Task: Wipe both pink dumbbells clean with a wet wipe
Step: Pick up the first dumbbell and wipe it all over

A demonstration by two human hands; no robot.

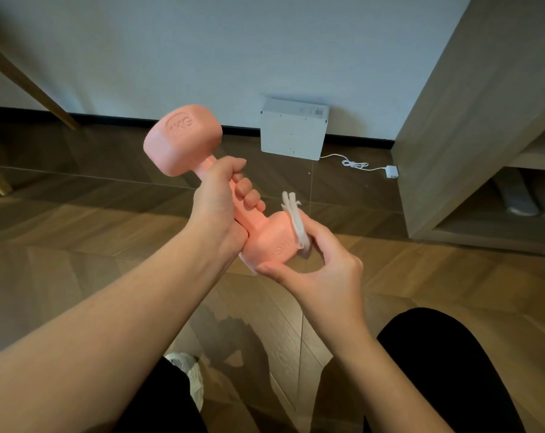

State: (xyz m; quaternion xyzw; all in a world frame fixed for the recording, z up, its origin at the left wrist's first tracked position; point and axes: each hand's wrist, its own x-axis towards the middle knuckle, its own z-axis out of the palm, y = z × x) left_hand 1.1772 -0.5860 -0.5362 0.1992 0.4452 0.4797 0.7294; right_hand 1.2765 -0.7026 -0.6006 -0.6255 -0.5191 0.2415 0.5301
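Above the wooden floor point(77, 245), a pink dumbbell point(183, 142) is held at a slant, its handle wrapped tight by the fingers of the left hand point(221, 198), the far head tipped up to the left. Against the right side of the near head, a folded white wet wipe point(294, 220) is pressed by the curled fingers of the right hand point(324, 267), the thumb laid along that head's near edge. Far back, a white box point(293, 132) is seen by the wall.

Wall point(171, 57): pale and plain, far from me, with a black baseboard point(124, 118).
Floor point(77, 239): glossy brown wood planks.
Right: wooden cabinet point(452, 120), open shelves.
Far left: slanted wooden leg point(24, 76).
Against wall: white box point(291, 132), white cable point(354, 164).
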